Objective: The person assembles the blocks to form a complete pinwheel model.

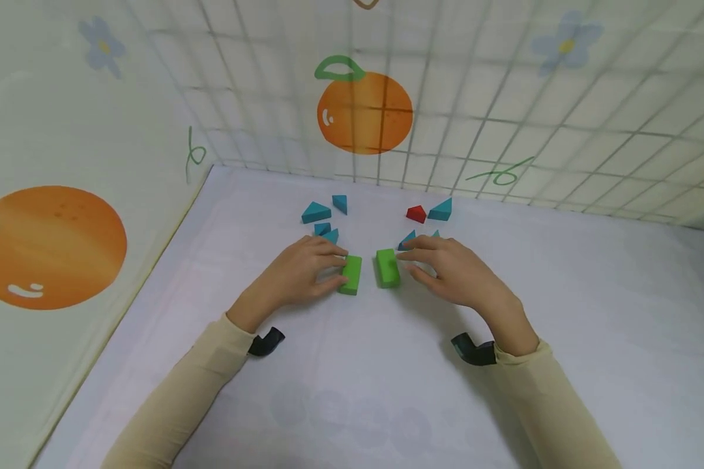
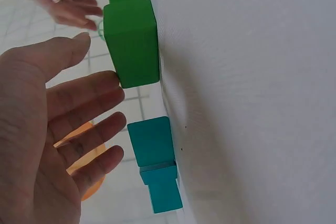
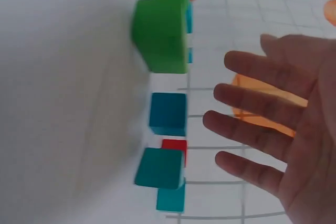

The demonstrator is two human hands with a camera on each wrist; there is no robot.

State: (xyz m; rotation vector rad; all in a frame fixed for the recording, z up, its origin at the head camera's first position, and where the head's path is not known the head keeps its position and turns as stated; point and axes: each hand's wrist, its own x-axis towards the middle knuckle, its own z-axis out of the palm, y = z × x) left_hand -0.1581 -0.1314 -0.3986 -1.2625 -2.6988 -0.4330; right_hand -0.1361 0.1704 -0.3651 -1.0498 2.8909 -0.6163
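Note:
Two green rectangular blocks lie side by side on the white table, a gap between them. My left hand [image 1: 305, 270] is right at the left green block [image 1: 352, 275], with thumb and forefinger loosely spread and fingertips at its edge in the head view. The same block [image 2: 131, 45] stands just beyond the fingertips in the left wrist view. My right hand [image 1: 457, 270] hovers just right of the other green block [image 1: 388, 268], its fingers spread and relaxed, holding nothing. Blue triangular blocks [image 1: 407, 240] lie just beyond the right fingers, partly hidden by them.
Behind my left hand sit several blue triangular blocks [image 1: 316, 212]. A red block [image 1: 416, 213] lies beside a blue triangular block [image 1: 441, 210] at the back right. A fruit-patterned curtain [image 1: 258, 111] with a grid behind it closes the far side. Black curved pieces [image 1: 474, 350] project from both sleeves.

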